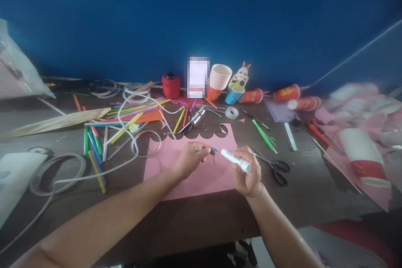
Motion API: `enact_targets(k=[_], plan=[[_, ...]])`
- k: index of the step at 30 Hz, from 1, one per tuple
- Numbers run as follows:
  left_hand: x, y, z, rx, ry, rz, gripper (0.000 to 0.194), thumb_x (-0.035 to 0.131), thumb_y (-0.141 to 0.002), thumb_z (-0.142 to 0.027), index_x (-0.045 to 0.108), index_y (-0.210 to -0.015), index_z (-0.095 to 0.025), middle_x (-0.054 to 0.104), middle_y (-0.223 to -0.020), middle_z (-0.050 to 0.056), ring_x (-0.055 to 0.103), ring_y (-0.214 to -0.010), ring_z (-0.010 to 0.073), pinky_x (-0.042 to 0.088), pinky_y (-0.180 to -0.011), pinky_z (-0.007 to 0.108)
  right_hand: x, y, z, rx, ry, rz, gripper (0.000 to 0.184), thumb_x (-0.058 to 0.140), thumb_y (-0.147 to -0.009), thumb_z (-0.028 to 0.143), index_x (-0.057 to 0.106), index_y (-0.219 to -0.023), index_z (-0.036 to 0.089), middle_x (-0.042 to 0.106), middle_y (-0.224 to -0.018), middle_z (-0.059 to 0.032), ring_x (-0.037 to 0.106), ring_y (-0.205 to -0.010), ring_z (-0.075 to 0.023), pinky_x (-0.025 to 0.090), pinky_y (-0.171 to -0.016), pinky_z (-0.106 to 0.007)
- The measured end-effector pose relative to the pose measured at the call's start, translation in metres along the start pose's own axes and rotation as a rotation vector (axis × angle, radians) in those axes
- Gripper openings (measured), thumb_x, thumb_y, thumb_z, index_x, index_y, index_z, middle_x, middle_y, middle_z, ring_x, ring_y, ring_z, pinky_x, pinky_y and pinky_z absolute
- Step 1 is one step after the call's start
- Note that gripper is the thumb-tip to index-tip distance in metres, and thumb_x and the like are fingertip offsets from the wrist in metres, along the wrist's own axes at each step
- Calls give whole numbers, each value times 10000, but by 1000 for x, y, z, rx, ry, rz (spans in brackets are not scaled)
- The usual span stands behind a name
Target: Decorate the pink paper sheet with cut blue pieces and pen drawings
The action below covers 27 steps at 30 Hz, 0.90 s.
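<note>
My right hand (248, 175) is closed around a white tube (236, 160), marker-like or glue-like, with print on its side. It is held slanting above the pink paper sheet (191, 182). My left hand (190, 160) pinches a small thin piece with a blue end (214, 149); its kind is too small to make out. That blue end points toward the tube, with a little gap between them. Scalloped cut-outs run along the sheet's far edge. Black-handled scissors (278, 169) lie just right of my right hand.
Coloured straws (125, 127) and a white cable (94, 179) spread over the left side. Along the back stand red yarn (171, 86), stacked paper cups (220, 77) and a blue cup (234, 94) with a rabbit figure. A tape roll (231, 112) lies nearer; paper scraps and cups crowd the right.
</note>
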State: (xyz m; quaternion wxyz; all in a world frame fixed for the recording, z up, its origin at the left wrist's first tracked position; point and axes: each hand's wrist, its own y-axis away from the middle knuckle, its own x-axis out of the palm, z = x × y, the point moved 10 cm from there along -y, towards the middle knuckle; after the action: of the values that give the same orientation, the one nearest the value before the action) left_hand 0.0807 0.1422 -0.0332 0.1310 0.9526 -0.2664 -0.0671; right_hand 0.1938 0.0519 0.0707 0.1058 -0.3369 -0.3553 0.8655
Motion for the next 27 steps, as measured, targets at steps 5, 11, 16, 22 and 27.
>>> enact_targets(k=[5,11,16,22,27], plan=[[2,1,0,-13,-29,6,231,510,-753,-293,677,-764,-135,466,-503,-40,373,-445,62,275,-415,183,17,-4,9,-22,18,116,275,465,-810,157,470,-1082,190,557,-849,-82,533,-737,-210,464,-651,-388],[7,3,-5,7,-22,68,238,524,-760,-325,682,-737,-148,503,-546,-32,386,-466,57,298,-435,173,25,-7,4,32,43,177,208,432,-845,186,474,-1048,185,555,-859,-83,528,-745,-203,451,-675,-372],[10,4,-5,5,60,120,227,537,-736,-273,713,-826,-161,544,-578,-20,395,-490,65,316,-470,185,27,-7,2,31,49,204,215,446,-833,155,468,-1044,183,555,-863,-79,519,-758,-206,438,-679,-369],[12,3,-4,32,87,149,305,506,-679,-167,718,-898,-168,567,-601,-17,410,-522,76,326,-479,193,30,-7,-3,54,82,246,204,466,-826,149,475,-1028,179,549,-860,-74,506,-770,-204,423,-700,-367],[12,2,-1,45,72,150,317,505,-691,-186,709,-932,-170,600,-655,-2,416,-528,80,352,-472,197,31,-8,-3,55,101,251,194,463,-830,150,471,-1022,182,547,-851,-69,503,-764,-202,419,-698,-360]])
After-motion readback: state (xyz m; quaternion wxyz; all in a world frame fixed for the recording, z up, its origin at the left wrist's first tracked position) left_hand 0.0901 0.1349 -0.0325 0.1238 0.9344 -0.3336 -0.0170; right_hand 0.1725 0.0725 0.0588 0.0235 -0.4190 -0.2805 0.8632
